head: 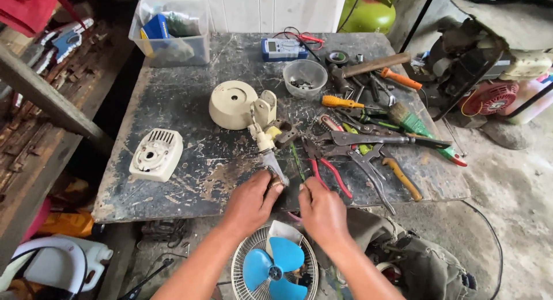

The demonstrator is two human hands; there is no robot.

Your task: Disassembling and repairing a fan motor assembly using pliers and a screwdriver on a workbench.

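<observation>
Head view: the person works on a small fan part at the near edge of the table point(173, 104). The left hand point(249, 199) curls its fingers around a small metal piece point(275, 174) that runs up to a cream motor bracket point(266, 130); the grip looks closed on that piece. The right hand point(322, 210) lies just to the right, knuckles up, its fingers bent down onto the table edge; what they pinch, if anything, is hidden, so their state cannot be told. Both forearms come up from the near side, wrists nearly touching.

The step in hand seems to be the stripping or fitting of the fan's motor assembly, with the round cream housing point(232, 104) and the vented rear cover point(156, 154) lying apart to the far left. A steady hold and a fine tool would suit the work; red-handled pliers point(331, 173) lie just beside the right hand. The blue fan blade point(271, 265) sits in its grille below the table.
</observation>
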